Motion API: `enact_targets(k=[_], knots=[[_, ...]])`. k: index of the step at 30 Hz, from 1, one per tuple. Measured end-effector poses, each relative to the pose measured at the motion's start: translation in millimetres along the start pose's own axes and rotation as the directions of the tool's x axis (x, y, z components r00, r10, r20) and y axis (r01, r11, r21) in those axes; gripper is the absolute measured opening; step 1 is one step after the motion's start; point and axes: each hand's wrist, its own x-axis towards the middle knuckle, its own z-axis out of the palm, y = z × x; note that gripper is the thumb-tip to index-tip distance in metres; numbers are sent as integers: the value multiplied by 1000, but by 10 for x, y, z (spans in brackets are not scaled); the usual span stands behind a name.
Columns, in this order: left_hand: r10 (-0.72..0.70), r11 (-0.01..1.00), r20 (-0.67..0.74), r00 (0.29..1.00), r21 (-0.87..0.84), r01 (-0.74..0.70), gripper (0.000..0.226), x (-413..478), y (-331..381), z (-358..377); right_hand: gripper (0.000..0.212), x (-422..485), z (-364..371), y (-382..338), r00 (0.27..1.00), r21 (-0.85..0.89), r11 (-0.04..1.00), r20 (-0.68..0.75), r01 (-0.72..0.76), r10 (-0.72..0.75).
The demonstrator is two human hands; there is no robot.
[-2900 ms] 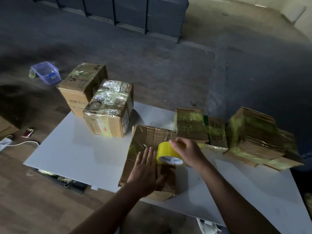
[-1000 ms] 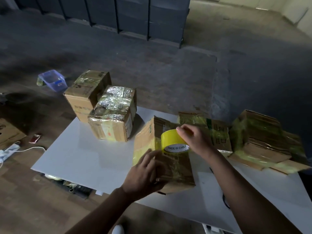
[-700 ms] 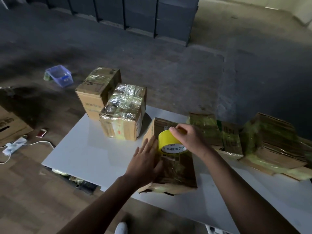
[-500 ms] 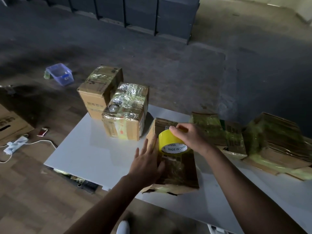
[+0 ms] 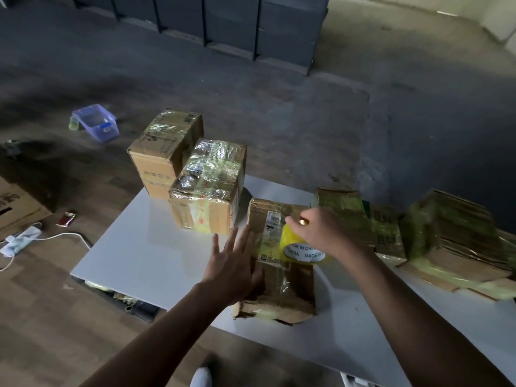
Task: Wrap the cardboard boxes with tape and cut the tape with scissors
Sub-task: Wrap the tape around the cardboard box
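Head view: left hand [image 5: 234,263] open (nine o'clock of box [image 5: 282,291]); right hand [image 5: 318,233] grips tape roll [image 5: 303,251]. Box could slide, wrinkling tape.

A bare stretch of the worktop [image 5: 145,247] is left open to the left of the middle box [image 5: 282,291], bounded at the back by two upright taped boxes [image 5: 208,191]. The space above that box is taken by the right hand [image 5: 318,230] gripping a tape roll [image 5: 301,252]; the right rear is blocked by flattened boxes [image 5: 458,241].
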Motion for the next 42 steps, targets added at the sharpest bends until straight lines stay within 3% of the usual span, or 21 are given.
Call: enact_targets(k=[3, 7, 11, 15, 21, 28, 31, 34, 38, 40, 42], knots=[[-15, 1000, -7, 1000, -9, 15, 75, 77, 100, -40, 55, -13, 27, -125, 998, -85, 996, -59, -1, -4], [43, 982, -76, 996, -182, -56, 85, 171, 307, 3, 52, -16, 5, -130, 999, -46, 999, -34, 13, -14], [29, 977, -76, 997, -208, -44, 88, 183, 307, 133, 51, -94, -2, 83, 993, 220, 971, 50, 91, -104], [20, 987, -45, 999, -157, -27, 89, 196, 315, 159, 62, -199, 112, 195, 998, 399, 915, 21, -66, 63], [5, 993, -13, 1000, -121, -6, 88, 205, 349, 120, 58, -204, -15, 216, 1000, 206, 979, -27, 2, 4], [-19, 999, 67, 998, -25, 20, 86, 266, 435, -16, 51, -177, -93, 183, 997, 48, 997, -38, -60, 62], [27, 998, 0, 1000, -57, -27, 86, 329, 606, -25, 48, -146, -37, 77, 998, 34, 999, -62, -16, 18], [80, 989, -57, 995, -117, -86, 89, 348, 687, 51, 43, -170, -74, 221, 999, 180, 984, -41, 5, 2], [87, 994, -55, 995, -58, -90, 92, 362, 648, 151, 43, -328, -24, 526, 997, 554, 829, 45, -76, 61], [81, 995, -56, 995, -53, -84, 94, 365, 656, 168, 46, -376, 73, 572, 995, 618, 784, -30, -58, 97], [82, 995, -54, 995, -54, -85, 93, 362, 669, 177, 55, -357, 86, 571, 991, 591, 804, -52, -69, 123]])
